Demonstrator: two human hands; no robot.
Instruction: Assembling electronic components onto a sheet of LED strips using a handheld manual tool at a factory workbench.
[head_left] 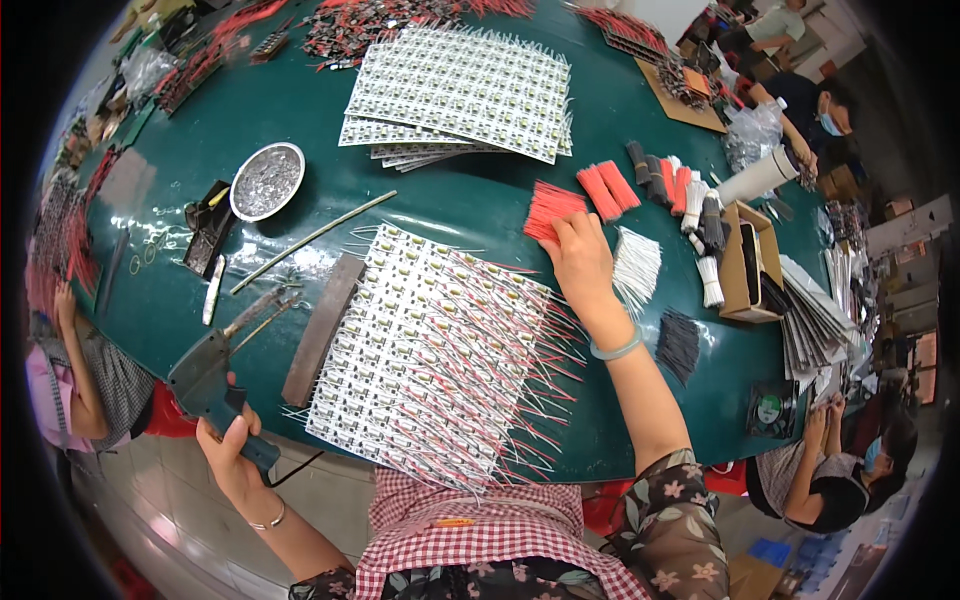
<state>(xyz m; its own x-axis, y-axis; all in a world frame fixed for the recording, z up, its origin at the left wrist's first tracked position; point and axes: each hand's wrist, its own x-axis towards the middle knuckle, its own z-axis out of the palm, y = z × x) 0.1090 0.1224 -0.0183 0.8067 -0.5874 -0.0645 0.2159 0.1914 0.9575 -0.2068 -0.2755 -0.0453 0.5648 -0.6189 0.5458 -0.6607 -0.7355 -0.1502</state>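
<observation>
My left hand (232, 452) is wrapped round the grip of a dark soldering gun (212, 375), whose metal tip points up and right over the table. My right hand (580, 258) reaches to a pile of short red wires (553, 206), thumb and fingers pinched together at its lower edge; whether a wire is between them is too small to tell. Between my arms lies a white circuit board panel (400, 350), with red and white wires standing out over its middle and right part. A dark rectangular bar (325, 330) rests along its left edge.
Loose white wires (636, 268) and black wires (679, 345) lie right of my hand. Stacked panels (460, 90) sit at the back. A bowl of metallic bits (267, 182), a thin stick (315, 241) and a cardboard box (745, 265) stand around. Several people work nearby.
</observation>
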